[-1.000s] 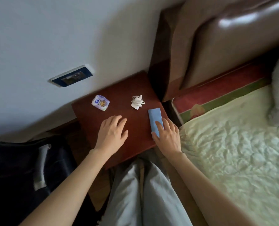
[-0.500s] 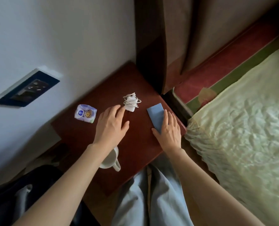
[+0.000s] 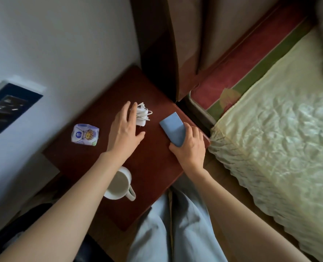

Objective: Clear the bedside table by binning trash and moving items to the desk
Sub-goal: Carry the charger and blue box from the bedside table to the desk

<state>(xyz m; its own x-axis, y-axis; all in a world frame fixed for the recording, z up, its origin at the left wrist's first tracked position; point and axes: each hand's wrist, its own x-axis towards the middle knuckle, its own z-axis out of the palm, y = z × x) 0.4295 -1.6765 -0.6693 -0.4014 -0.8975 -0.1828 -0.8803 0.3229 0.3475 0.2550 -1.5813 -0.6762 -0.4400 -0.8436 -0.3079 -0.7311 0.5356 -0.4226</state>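
Since the earlier frames, the left hand (image 3: 125, 129) has reached forward across the dark red-brown desk (image 3: 92, 146), and its straight, spread fingers (image 3: 133, 108) now touch the left side of a white charger with its cable wound around it (image 3: 142, 116). Meanwhile the right hand (image 3: 190, 148) has curled its fingers around the near end of a flat blue rectangular item (image 3: 173, 127), gripping it at the desk's right edge beside the bed (image 3: 279, 138). A small crumpled wrapper with a cartoon print (image 3: 85, 135) lies on the desk to the left of the left hand, apart from it. A white mug (image 3: 119, 184) stands near the desk's front edge, partly hidden beneath the left forearm. A wall socket panel (image 3: 7, 106) sits on the white wall at left.
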